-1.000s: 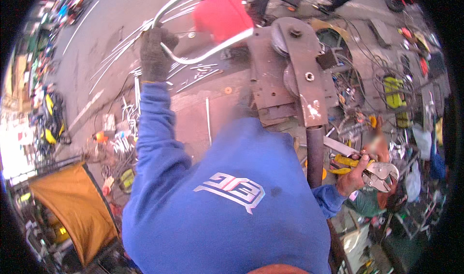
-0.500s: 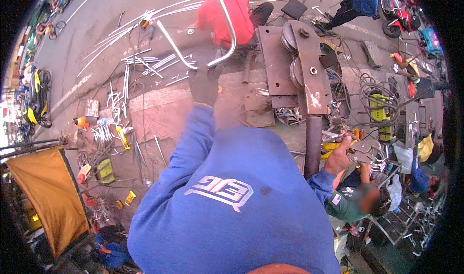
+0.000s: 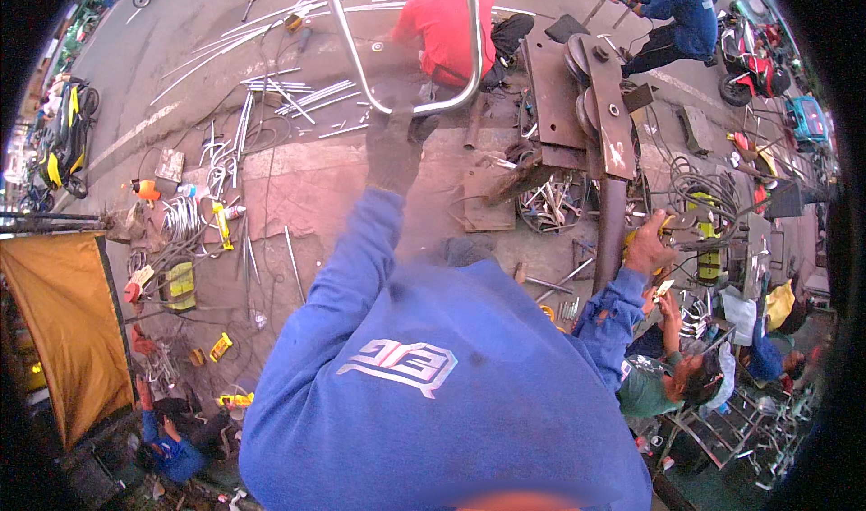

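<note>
U-shaped metal tube (image 3: 444,107) has swung straighter, its bend clasped by the gloved left hand (image 3: 392,150), a gap separating it from the rusty plate (image 3: 552,96)'s edge; right hand (image 3: 648,248) grips yellow-handled locking pliers (image 3: 668,230)

The gloved left hand (image 3: 393,155) is blurred and hides part of the bent tube (image 3: 446,107); the right hand (image 3: 647,247) covers part of the yellow-handled pliers (image 3: 668,231). The top edge crops the red-shirted person (image 3: 448,33).
</note>
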Tool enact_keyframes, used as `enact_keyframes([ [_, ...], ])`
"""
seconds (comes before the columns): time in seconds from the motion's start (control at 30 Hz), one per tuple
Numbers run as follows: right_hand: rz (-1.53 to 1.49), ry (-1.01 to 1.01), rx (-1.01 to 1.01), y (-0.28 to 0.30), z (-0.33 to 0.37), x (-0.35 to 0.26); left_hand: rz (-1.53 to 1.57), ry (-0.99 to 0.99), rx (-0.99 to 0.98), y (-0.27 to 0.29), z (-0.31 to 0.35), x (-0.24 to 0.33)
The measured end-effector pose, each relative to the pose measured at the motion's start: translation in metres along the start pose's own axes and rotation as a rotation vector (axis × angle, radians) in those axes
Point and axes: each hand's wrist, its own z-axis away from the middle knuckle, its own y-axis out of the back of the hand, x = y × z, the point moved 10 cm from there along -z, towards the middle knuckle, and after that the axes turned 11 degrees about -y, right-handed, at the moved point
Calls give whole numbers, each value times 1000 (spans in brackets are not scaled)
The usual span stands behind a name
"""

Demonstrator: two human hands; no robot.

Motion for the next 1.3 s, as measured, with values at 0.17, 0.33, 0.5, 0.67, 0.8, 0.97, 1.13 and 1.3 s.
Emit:
enact_keyframes([
  [0.17,113,-3,68,1,0,-6,-34,0,0,11,21,12],
  [0.33,-42,85,-37,-2,3,-21,11,16,54,25,29,18],
  [0.5,-21,93,-43,-8,-2,-20,27,5,17,20,32,25],
  [0.67,5,2,-64,-13,-8,-8,-2,11,-23,14,37,35],
  [0.8,51,94,-7,-9,-3,-22,39,-2,-51,15,37,38],
  [0.97,-92,80,-53,-10,-3,-21,-198,-144,-150,7,35,54],
  [1.13,-12,114,3,-8,-8,-17,-308,-200,-337,-39,44,91],
  [1.3,-72,5,81,8,-7,-24,-621,-128,-656,-98,75,98],
])
